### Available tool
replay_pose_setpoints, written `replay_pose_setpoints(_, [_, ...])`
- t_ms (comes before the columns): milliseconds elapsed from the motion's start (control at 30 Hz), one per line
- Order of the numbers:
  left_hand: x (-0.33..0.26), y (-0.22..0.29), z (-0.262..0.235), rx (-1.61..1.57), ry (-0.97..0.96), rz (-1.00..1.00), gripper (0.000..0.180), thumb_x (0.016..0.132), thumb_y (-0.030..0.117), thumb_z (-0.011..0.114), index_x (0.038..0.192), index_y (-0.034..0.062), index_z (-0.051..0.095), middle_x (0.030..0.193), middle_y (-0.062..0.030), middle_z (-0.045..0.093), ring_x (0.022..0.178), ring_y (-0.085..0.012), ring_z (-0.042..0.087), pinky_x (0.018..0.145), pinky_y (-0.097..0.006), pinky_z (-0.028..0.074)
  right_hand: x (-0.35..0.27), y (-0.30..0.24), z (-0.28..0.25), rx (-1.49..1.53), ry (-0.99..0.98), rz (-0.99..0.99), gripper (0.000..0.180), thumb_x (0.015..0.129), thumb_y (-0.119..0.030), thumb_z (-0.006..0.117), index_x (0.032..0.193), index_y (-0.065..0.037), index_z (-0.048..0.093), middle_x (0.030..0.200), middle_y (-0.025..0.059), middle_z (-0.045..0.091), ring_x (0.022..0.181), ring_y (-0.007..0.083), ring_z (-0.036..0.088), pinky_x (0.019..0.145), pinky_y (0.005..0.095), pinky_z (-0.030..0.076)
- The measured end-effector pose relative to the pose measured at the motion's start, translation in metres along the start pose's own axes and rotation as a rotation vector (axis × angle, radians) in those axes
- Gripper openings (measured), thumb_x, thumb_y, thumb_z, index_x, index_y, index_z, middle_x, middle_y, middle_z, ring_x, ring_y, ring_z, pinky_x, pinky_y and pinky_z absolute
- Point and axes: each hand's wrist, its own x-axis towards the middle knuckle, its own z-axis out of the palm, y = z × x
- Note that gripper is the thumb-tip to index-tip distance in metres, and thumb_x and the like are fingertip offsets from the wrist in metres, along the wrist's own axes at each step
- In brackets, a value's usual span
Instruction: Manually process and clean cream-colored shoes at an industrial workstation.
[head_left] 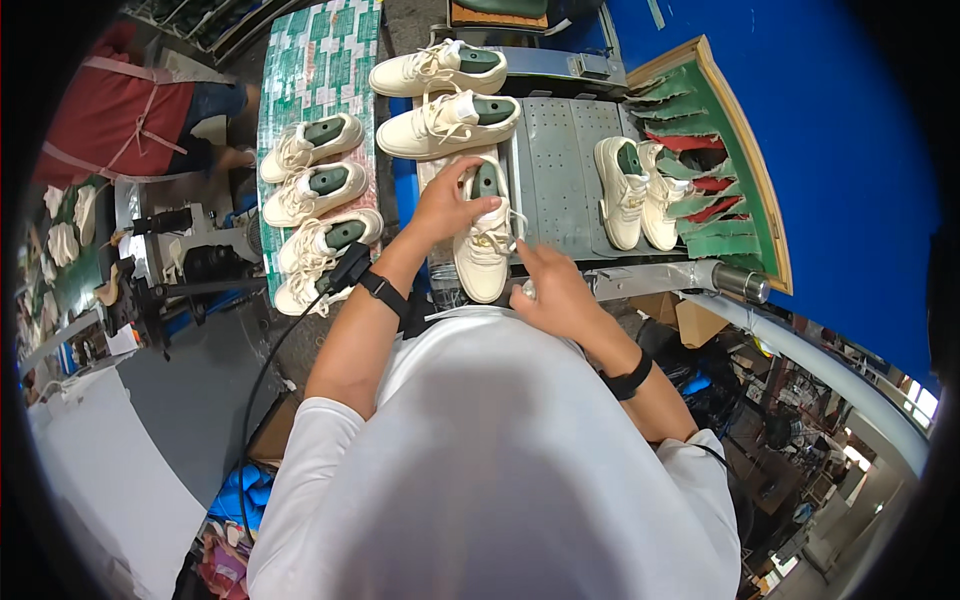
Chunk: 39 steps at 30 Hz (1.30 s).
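Observation:
A cream lace-up sneaker (483,262) with a dark green shoe last (486,180) inside stands in front of me, toe toward my body. My left hand (450,205) grips it at the heel and collar, thumb over the opening and fingers round the back. At the shoe's right side is my right hand (560,292), its index finger stretched to the lace area. Its other fingers are curled round a small pale thing that I cannot make out. Just beyond, two more cream sneakers (440,128) with green lasts lie sideways.
Several similar sneakers (312,193) line a green-and-white patterned board (318,60) on the left. To the right, a perforated metal plate (560,160) leads to two sneakers (623,200) beside a wood-framed opening with torn green strips (725,240). A person in red (125,120) stands far left.

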Motion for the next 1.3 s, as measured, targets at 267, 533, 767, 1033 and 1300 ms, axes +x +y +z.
replay_pose_setpoints(267, [0.006,0.004,-0.002,0.071,-0.021,0.032,0.077,0.079,0.029,0.095,0.142,0.0055,0.059,0.133,-0.0180,0.065,0.130,-0.0302,0.061,0.111,-0.038,0.048,0.006,-0.009,-0.009,0.208,-0.043,0.007,0.062,0.080,-0.013,0.067,0.138,0.005,0.062,0.103,0.0199,0.065,0.098,0.0390,0.064,0.089,0.0481,0.051])
replay_pose_setpoints(533, [0.011,-0.010,0.005,0.154,0.003,0.094,0.078,0.077,0.033,0.096,0.141,0.0077,0.060,0.133,-0.0184,0.065,0.122,-0.0311,0.064,0.103,-0.040,0.052,0.034,0.004,0.034,-0.061,0.016,-0.224,0.059,0.079,-0.014,0.067,0.134,0.007,0.063,0.101,0.0209,0.066,0.095,0.0396,0.065,0.087,0.0482,0.051])
replay_pose_setpoints(767, [0.011,0.001,-0.010,-0.140,-0.152,-0.049,0.075,0.085,0.012,0.092,0.148,0.0032,0.052,0.141,-0.0124,0.060,0.119,-0.0184,0.064,0.102,-0.032,0.054,-0.002,0.025,0.010,1.106,-0.279,0.429,0.061,0.086,-0.013,0.069,0.143,0.009,0.060,0.099,0.0141,0.069,0.091,0.0266,0.067,0.086,0.0370,0.052])
replay_pose_setpoints(1033, [0.009,-0.009,-0.007,-0.049,-0.083,-0.008,0.075,0.079,0.026,0.096,0.142,0.0042,0.060,0.135,-0.0153,0.068,0.126,-0.0254,0.064,0.105,-0.036,0.051,0.020,0.001,0.014,-0.089,0.051,-0.189,0.063,0.077,-0.014,0.067,0.135,0.010,0.062,0.095,0.0231,0.065,0.092,0.0410,0.065,0.085,0.0497,0.051])
replay_pose_setpoints(1300, [0.008,0.006,-0.007,-0.050,-0.081,-0.003,0.071,0.080,0.021,0.095,0.140,0.0043,0.061,0.129,-0.0124,0.069,0.116,-0.0212,0.066,0.102,-0.034,0.052,-0.006,-0.009,-0.003,0.056,-0.068,-0.027,0.067,0.075,-0.017,0.068,0.135,0.011,0.060,0.095,0.0242,0.065,0.088,0.0423,0.065,0.084,0.0504,0.052])
